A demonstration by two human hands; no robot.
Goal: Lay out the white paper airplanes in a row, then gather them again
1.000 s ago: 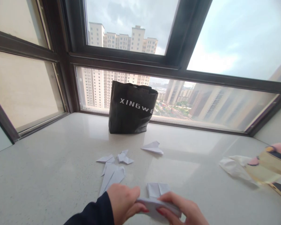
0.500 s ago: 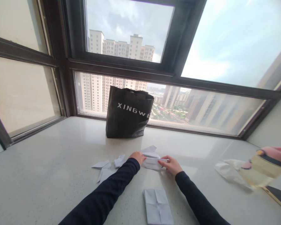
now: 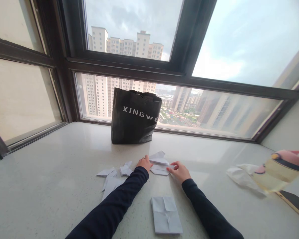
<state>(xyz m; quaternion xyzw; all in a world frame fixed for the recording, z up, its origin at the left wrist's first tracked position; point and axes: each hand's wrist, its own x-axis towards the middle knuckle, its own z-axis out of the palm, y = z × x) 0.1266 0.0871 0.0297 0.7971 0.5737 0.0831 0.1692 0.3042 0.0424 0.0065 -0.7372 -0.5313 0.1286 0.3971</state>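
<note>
Paper [image 3: 159,170], now beside the plane [image 3: 158,158], is gripped by left hand [image 3: 145,163] and right hand [image 3: 181,171].

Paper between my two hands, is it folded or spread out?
Folded: the paper has a narrow outline with straight edges and slanted lower corners, between your left hand and right hand.

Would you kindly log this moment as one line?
left hand: at left end of folded paper | right hand: at its right end | paper airplane: just beyond | black bag: standing behind
</note>
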